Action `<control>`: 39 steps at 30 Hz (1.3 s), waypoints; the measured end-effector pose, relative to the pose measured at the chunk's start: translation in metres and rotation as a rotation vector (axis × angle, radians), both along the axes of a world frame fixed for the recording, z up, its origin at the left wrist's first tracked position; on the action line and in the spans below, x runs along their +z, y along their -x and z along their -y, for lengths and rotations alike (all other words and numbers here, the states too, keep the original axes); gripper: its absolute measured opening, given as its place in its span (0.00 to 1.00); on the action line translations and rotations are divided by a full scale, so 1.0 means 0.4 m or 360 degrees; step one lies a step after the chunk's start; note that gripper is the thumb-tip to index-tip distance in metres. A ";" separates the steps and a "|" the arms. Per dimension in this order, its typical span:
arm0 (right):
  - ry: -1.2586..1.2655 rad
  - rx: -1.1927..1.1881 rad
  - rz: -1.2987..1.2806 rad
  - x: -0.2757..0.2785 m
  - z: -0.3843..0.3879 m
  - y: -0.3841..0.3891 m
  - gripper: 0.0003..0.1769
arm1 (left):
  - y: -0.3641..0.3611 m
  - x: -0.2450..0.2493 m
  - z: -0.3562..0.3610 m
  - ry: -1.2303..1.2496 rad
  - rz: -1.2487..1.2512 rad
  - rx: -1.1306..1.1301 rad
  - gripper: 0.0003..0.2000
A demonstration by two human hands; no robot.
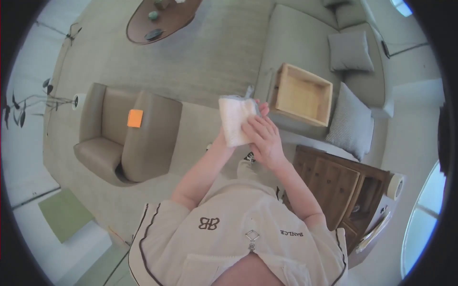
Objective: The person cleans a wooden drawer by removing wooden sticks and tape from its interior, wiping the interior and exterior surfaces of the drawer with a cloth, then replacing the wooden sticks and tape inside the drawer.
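A white folded cloth is held up in front of my body, with a greyish, see-through-looking edge along its top and right side. My left hand supports it from below and behind, mostly hidden by the cloth. Fingertips show past the cloth's right edge. My right hand lies over the cloth's right side, its fingers bent slightly and pressed on it, so both hands grip the same thing.
A wooden box sits on the grey sofa at the right, near cushions. A brown armchair with an orange square stands left. A wooden cabinet is close by my right arm. An oval table stands farther off.
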State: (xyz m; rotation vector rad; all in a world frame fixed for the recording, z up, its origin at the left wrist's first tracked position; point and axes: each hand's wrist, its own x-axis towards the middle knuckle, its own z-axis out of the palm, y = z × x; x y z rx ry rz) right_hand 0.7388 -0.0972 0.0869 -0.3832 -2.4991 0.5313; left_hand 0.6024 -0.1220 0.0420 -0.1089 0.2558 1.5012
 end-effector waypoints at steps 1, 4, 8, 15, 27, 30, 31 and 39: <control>0.0072 -0.0002 -0.0016 -0.018 0.013 0.026 0.24 | 0.029 0.003 0.024 0.0216 -0.0014 -0.0057 0.15; 0.0205 0.0005 0.0011 -0.062 0.068 0.151 0.26 | 0.155 -0.017 0.146 0.0610 0.0047 0.0008 0.21; -0.0042 0.0009 0.0107 -0.107 0.107 0.290 0.18 | 0.263 -0.004 0.289 0.0694 0.0218 0.0265 0.35; -0.0209 0.0435 0.0193 -0.150 0.228 0.495 0.19 | 0.459 -0.113 0.459 0.1184 -0.0049 0.0754 0.21; 0.0620 0.0394 0.1695 -0.186 0.257 0.371 0.19 | 0.928 -0.392 0.711 0.1410 0.0046 0.1946 0.24; 0.0666 0.0345 0.1758 -0.220 0.269 0.330 0.16 | 0.968 -0.391 0.677 0.1412 0.0101 0.1998 0.23; 0.0697 0.0314 0.1816 -0.225 0.270 0.334 0.17 | 0.983 -0.406 0.668 0.1398 0.0096 0.2005 0.23; 0.0848 0.0030 0.1870 -0.235 0.227 0.307 0.14 | 0.930 -0.703 0.755 0.2133 0.0108 0.1479 0.20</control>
